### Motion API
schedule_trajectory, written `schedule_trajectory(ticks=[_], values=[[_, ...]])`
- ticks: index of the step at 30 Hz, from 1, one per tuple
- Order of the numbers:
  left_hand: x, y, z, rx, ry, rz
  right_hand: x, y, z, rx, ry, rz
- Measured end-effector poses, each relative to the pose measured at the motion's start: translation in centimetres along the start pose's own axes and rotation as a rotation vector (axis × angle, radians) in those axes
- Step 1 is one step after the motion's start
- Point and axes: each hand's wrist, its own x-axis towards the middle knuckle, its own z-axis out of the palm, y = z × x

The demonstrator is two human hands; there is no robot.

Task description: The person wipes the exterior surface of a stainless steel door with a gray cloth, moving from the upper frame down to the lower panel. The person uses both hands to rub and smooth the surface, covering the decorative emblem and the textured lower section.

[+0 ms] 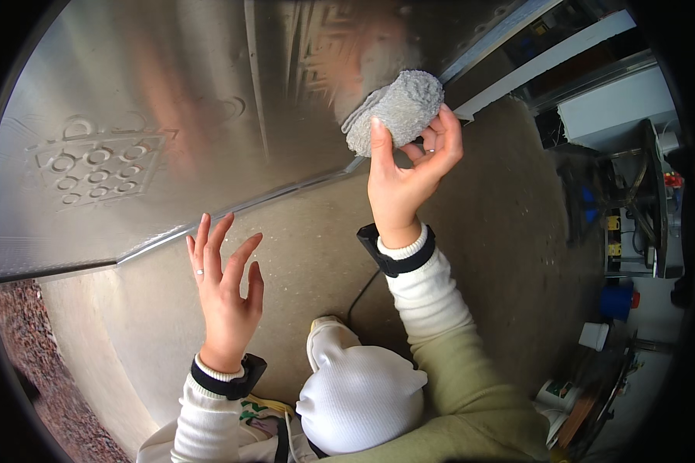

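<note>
A folded grey cloth [403, 108] with a fuzzy texture is gripped between the thumb and fingers of my right hand [413, 174]. It lies against, or very close to, a shiny metal door panel [208, 100] that fills the upper left; I cannot tell whether it touches. Raised patterns of rings and lines are pressed into the metal, and blurred reflections show on it. My left hand [228, 282] is raised near the panel's lower edge, fingers spread, holding nothing. Black bands circle both wrists.
Beneath me is a concrete floor [301, 247], with a dark cable [361, 297] running over it. Reddish gravel [46, 370] borders it at lower left. Along the right side stand shelves, a blue bucket [616, 301] and a white bucket [557, 395]. A metal frame [544, 65] edges the doorway at upper right.
</note>
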Motion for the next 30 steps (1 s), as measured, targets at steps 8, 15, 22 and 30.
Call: schedule_trajectory(ticks=[8, 15, 22, 30], values=[[-0.1, 0.1, -0.2, -0.001, 0.01, -0.009, -1.4, -1.4, 2.2, 0.003, -0.031, -0.234], [-0.2, 0.0, -0.5, -0.005, 0.024, -0.003, -4.3, -3.4, 3.9, 0.023, -0.187, -0.214], [0.8, 0.3, -0.9, -0.05, 0.103, 0.021, -4.8, -3.0, 3.6, -0.017, -0.272, -0.316], [2.9, 0.1, -3.3, 0.109, 0.329, 0.068, -1.1, -0.6, 0.6, -0.066, -0.137, -0.269]])
